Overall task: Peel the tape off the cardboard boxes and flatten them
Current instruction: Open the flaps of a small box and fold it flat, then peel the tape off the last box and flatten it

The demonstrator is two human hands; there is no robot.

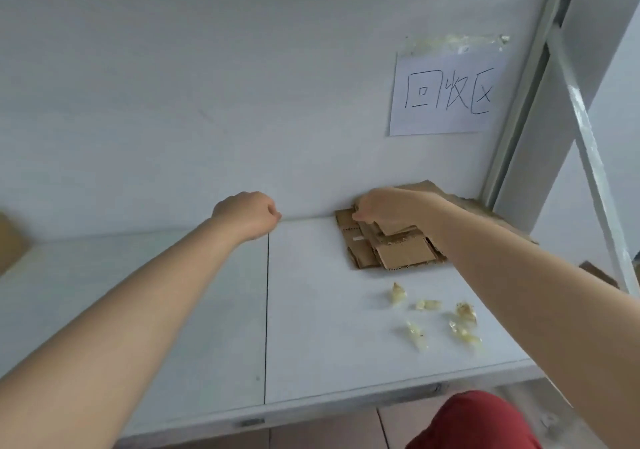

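Note:
A stack of flattened brown cardboard boxes (391,251) lies at the back right of the white table, against the wall. My right hand (384,206) rests on the far top of the stack, fingers curled down onto a cardboard piece. My left hand (249,211) hovers near the wall to the left of the stack, closed in a loose fist with nothing visible in it. Several crumpled balls of clear yellowish tape (446,317) lie on the table in front of the stack.
The white table (194,310) has a dark seam down its middle and its front edge is near me. A paper sign (446,95) is taped to the wall above the stack. A metal shelf frame (585,137) stands at right. More cardboard (10,244) shows at the left edge.

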